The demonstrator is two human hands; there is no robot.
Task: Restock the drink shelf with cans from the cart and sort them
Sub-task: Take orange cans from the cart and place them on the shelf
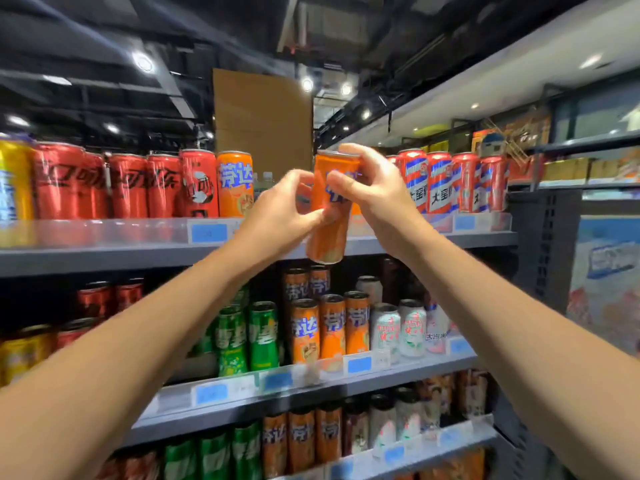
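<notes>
I hold a tall orange can (329, 233) upright in front of the top shelf (104, 259), in the gap between an orange can (234, 183) and red-white-blue striped cans (440, 181). My right hand (370, 188) grips the can's upper half with fingers curled over its rim. My left hand (282, 209) pinches its lower side. The can's base hangs below the shelf edge. No cart shows in the view.
Red cola cans (128, 185) fill the top shelf's left side, with a yellow can (14, 192) at the far left. Lower shelves hold green cans (247, 336), orange cans (330, 327) and white cans (398, 329). A cardboard box (263, 123) stands behind the gap.
</notes>
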